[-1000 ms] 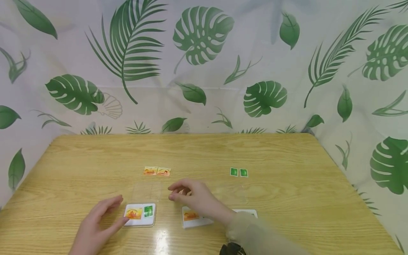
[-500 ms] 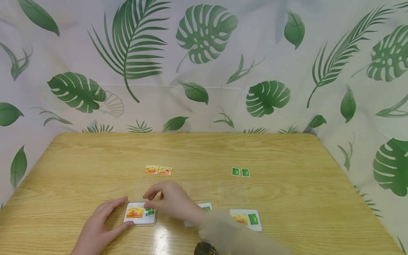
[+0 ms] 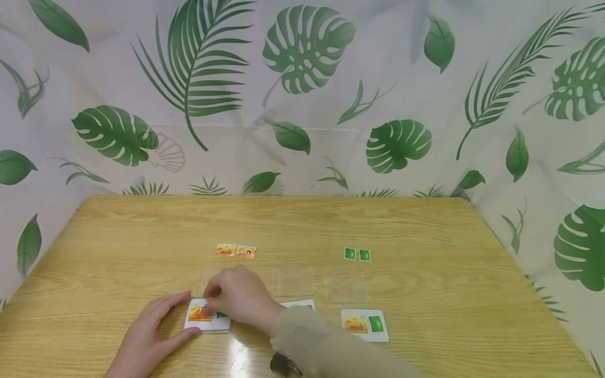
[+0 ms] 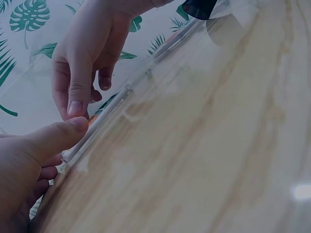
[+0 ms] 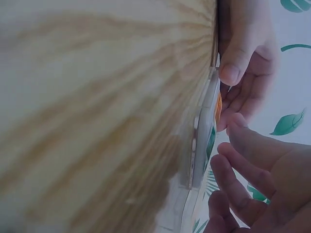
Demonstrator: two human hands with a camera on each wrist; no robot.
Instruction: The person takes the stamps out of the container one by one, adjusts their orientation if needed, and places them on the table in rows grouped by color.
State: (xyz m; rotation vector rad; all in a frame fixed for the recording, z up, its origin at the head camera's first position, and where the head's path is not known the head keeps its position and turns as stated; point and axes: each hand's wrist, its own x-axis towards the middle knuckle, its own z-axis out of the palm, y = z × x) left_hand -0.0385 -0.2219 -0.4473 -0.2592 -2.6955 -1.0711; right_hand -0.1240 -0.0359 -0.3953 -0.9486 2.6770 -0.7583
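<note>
A white card (image 3: 215, 326) in a clear case lies at the near left of the table, bearing an orange picture stamp (image 3: 196, 313) and a green stamp (image 3: 223, 315). Holding the case at its left end, my left hand (image 3: 150, 331) has the thumb on the near edge and a finger at the far corner. Above the card, my right hand (image 3: 241, 296) reaches over from the right; its thumb and forefinger tips are at the orange stamp. The right wrist view shows that stamp (image 5: 218, 108) beside the thumb tip, the other fingers loosely bent. The right hand partly covers the green stamp.
A second white card (image 3: 304, 303) is mostly behind the right sleeve; a third card (image 3: 365, 336) lies farther right. Transparent lids (image 3: 293, 281) lie behind the cards. Farther back are two loose orange stamps (image 3: 236, 250) and two loose green stamps (image 3: 356, 254).
My right hand has moved left, from beside the left card to the green stamp and then over the orange one. The left thumb and finger now meet the case's edges.
</note>
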